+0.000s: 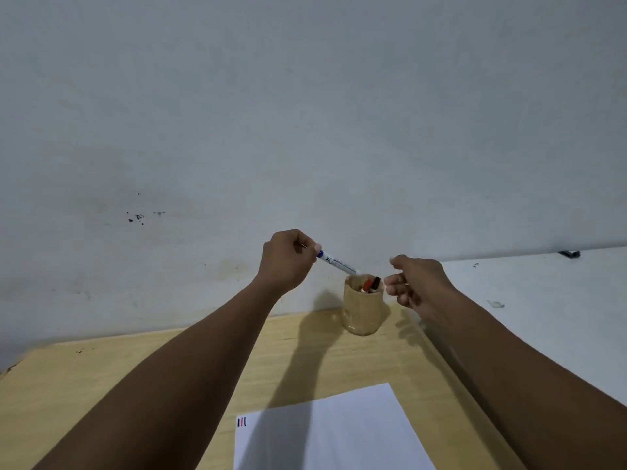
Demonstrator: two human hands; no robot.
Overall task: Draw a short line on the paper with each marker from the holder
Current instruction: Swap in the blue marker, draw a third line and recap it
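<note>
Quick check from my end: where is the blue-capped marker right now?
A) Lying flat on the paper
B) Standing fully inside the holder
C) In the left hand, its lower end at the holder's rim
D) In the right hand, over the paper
C: the left hand grips the blue-capped marker at its cap end, and the other end slants down to the rim of the holder; the right hand holds nothing visible.

You have one view only, worn on your head, looking forward and down along both forearms. The wall [305, 113] fills the upper half of the frame; the wooden table [101, 385] and paper [339, 432] lie close beneath, at the lower edge.
</note>
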